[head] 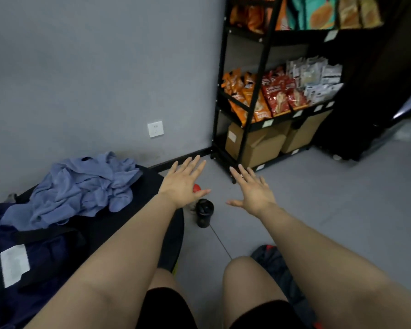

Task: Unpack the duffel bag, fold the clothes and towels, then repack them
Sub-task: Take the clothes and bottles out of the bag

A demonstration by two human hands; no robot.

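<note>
Both arms stretched out in front, left hand [184, 180] and right hand [252, 189] flat with fingers spread, gripping nothing, hovering over the grey floor [318, 198], well apart from any fabric. Task items sit off to the left: dark navy fabric duffel bag [26, 264] at lower left, with a crumpled pale-blue cloth heap [81, 186] lying on the dark surface beside it, unfolded. Looks like folding hasn't started, or is between items. Risks as I see them: a small black lidded cup [204, 213] stands on the floor just below the left hand, so a sweep back towards the heap could knock it over. The heap is bunched, so grabbing one piece may drag others with it. A dark bundle with red trim [271, 257] by the right knee could be missed when repacking. A black metal snack shelf [259, 91] stands ahead, clear of reach.
</note>
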